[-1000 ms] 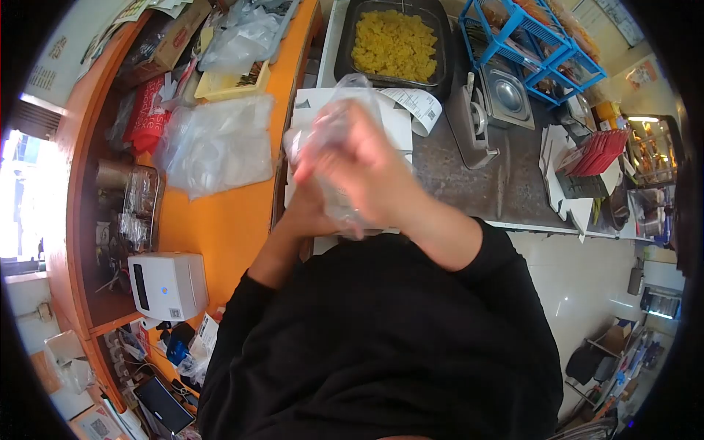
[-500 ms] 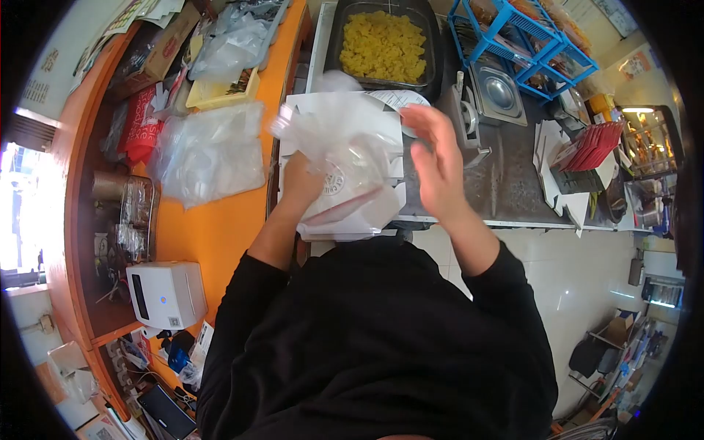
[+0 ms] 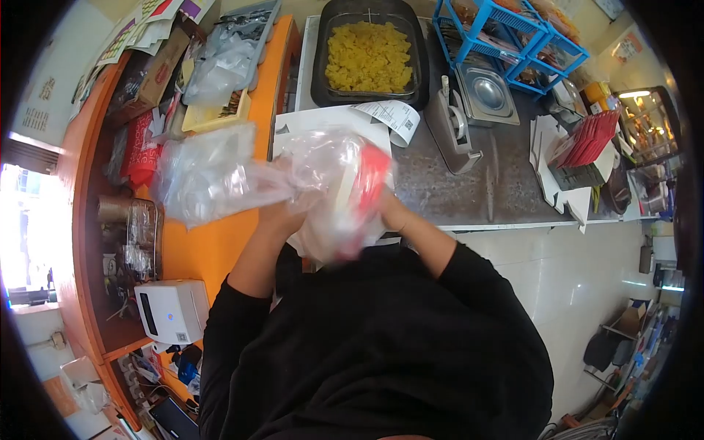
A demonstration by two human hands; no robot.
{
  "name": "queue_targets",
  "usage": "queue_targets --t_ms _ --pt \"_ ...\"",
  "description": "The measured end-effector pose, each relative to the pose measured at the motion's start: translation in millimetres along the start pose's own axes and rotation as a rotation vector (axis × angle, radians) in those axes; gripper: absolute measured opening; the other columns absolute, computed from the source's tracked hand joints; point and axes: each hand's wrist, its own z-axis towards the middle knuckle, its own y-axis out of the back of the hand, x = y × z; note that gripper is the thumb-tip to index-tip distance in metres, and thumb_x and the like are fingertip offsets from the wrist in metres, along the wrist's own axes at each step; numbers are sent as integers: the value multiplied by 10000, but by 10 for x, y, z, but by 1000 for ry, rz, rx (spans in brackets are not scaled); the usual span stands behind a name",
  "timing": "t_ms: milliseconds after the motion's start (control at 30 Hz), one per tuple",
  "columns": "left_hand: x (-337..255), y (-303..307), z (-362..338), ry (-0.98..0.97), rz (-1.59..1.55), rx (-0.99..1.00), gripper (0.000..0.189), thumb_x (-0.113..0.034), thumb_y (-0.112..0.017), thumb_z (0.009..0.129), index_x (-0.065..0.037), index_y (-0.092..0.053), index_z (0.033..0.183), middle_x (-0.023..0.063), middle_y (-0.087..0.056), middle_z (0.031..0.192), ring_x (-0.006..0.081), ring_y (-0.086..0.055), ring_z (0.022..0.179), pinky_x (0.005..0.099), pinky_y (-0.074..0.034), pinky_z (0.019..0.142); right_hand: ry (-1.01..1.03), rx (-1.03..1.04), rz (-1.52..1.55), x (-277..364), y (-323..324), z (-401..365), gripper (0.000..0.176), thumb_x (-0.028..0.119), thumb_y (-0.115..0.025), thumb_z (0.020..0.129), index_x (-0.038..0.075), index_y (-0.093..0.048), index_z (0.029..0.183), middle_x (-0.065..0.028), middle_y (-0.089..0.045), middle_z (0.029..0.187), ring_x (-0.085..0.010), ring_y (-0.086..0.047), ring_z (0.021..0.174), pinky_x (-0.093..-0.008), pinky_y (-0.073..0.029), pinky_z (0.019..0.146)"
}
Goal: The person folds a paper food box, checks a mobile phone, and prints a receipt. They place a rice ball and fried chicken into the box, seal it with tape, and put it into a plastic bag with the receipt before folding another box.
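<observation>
A clear plastic bag (image 3: 323,165), packed with something white and red, is in front of my body above the counter's left end. Motion blurs it, and I cannot make out its contents. My left hand (image 3: 284,214) is closed on the bag's left side, below its gathered neck; loose plastic trails off to the left. At the bag's right side, my right hand (image 3: 390,208) grips it, its fingers partly hidden behind the plastic. White cardboard (image 3: 308,121) lies flat under and behind the bag, with a curled printed slip (image 3: 394,119) at its right corner.
A dark tray (image 3: 320,73) of yellow food stands behind. A tape dispenser (image 3: 456,139), a steel container (image 3: 488,92) and blue baskets (image 3: 477,37) are to the right. Clear bags (image 3: 198,176) lie on the orange counter (image 3: 220,249) at left, near a white printer-like box (image 3: 172,312).
My right hand has come in from the right to the bag. The bag has been lifted and turned, its red part now facing right, and its neck is gathered toward the left.
</observation>
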Motion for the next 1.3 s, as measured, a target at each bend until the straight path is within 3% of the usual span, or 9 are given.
queue_targets --t_ms 33,100,267,367,467,667,867,1167,1300 --pt "-1 76 17 -221 138 -30 294 -205 -651 828 -2 -617 1038 129 -629 910 248 -611 887 337 -480 760 -389 46 341 150 104 126 620 412 -585 913 45 -401 1378 -142 -512 1321 -275 -531 1164 -404 -361 1053" --pt "-178 245 62 95 -116 84 289 -193 -654 841 8 -621 1046 128 -628 901 245 -607 887 338 -472 786 -578 36 382 158 316 457 516 343 -589 918 18 -490 1306 -145 -576 1238 -287 -572 1100 -411 -417 992" --pt "189 -167 -236 525 -513 -176 254 -198 -658 866 32 -624 968 91 -620 844 228 -599 806 327 -477 728 5 -648 -1149 -896 1032 1210 345 266 -665 873 -7 -650 1084 -97 -700 931 -184 -641 845 -303 -489 788" --pt "355 -303 -359 718 -531 -68 238 -227 -659 878 7 -618 864 50 -601 741 171 -580 679 296 -474 628 -550 -137 -368 -887 1274 1358 273 238 -716 827 1 -695 960 -55 -687 792 -144 -619 727 -273 -476 705" --pt "252 -287 -339 952 -725 43 246 -260 -659 885 -32 -608 806 26 -595 671 117 -553 590 263 -449 554 -561 -5 -146 -389 1220 1245 243 258 -724 821 18 -714 862 -30 -665 740 -112 -600 667 -264 -457 638" --pt "216 -396 -330 883 -835 51 345 -373 -647 899 -43 -605 809 34 -588 672 100 -537 605 242 -416 556 -423 -128 553 616 611 450 133 185 -675 886 56 -660 917 20 -636 757 -39 -554 632 -196 -425 566" --pt "211 -313 -335 823 -925 85 376 -410 -636 902 -38 -633 847 39 -625 724 107 -557 667 243 -435 607 -953 47 812 759 156 -160 195 209 -681 886 31 -664 964 -20 -676 834 -67 -603 673 -219 -477 585" --pt "163 -359 -200 952 -863 83 224 -227 -730 813 -16 -669 853 31 -632 743 99 -558 640 232 -446 570 -708 64 275 492 68 -231 168 139 -666 897 -15 -636 957 -30 -658 776 -61 -565 665 -205 -442 626" --pt "246 -455 -256 965 -855 38 232 -221 -750 789 -13 -672 855 31 -636 749 96 -559 640 226 -442 565 -410 -416 -214 328 576 -116 157 210 -648 909 97 -674 1015 7 -658 953 -80 -574 875 -232 -456 752"
